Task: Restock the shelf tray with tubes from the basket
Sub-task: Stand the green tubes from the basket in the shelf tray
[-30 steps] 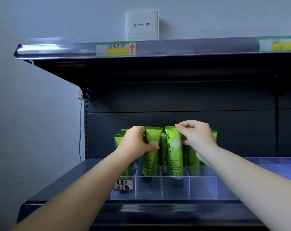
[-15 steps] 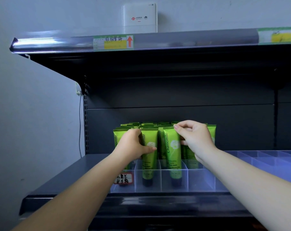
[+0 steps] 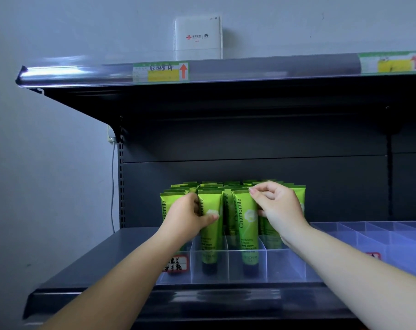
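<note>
Several green Chamomile tubes stand upright in a clear divided shelf tray [image 3: 283, 267] on the dark lower shelf. My left hand [image 3: 188, 217] wraps around the front tube of the second lane [image 3: 210, 244], thumb across its face. My right hand [image 3: 277, 208] pinches the top right edge of the front tube of the third lane [image 3: 246, 234], fingers curled. More tubes fill the rows behind. The basket is not in view.
The tray's front right lane is bare, and a second clear divided tray [image 3: 380, 236] lies to the right. A handwritten label [image 3: 176, 264] sits on the tray front. An upper shelf [image 3: 202, 72] with price tags overhangs; a white router [image 3: 198, 36] stands on it.
Both hands stay on the same two front tubes. The tubes have been pushed slightly upright and back; the view has tilted a little, showing more rows behind.
</note>
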`<state>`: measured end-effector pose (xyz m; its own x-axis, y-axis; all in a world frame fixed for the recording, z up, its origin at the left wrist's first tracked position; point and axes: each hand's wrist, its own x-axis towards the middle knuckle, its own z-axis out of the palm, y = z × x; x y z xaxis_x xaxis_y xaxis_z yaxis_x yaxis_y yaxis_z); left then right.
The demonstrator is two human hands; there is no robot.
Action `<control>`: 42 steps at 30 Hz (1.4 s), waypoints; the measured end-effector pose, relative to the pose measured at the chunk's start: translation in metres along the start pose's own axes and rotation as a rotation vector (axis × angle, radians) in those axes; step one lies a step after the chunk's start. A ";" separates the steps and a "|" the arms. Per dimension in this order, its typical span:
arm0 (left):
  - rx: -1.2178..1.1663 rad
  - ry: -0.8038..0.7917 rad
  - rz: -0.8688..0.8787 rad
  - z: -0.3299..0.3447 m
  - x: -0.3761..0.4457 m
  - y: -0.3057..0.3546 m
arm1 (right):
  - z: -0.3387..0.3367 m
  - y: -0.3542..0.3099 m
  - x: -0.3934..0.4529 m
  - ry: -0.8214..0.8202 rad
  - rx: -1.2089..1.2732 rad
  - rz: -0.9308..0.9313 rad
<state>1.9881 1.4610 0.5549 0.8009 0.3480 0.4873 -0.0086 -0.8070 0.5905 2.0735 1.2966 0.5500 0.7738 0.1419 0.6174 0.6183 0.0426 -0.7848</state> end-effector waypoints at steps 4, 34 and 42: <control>-0.035 0.104 0.068 -0.004 -0.001 0.006 | -0.004 -0.004 -0.003 0.012 -0.084 -0.057; 0.336 0.277 0.314 -0.028 0.006 0.035 | -0.025 -0.018 -0.006 -0.134 -0.237 -0.111; 0.414 0.344 0.520 -0.014 -0.010 0.091 | -0.103 -0.045 -0.007 0.045 -0.337 -0.212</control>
<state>1.9705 1.3906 0.6128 0.5215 -0.0526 0.8516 -0.0546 -0.9981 -0.0283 2.0542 1.1913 0.5867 0.6244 0.1208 0.7717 0.7699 -0.2614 -0.5821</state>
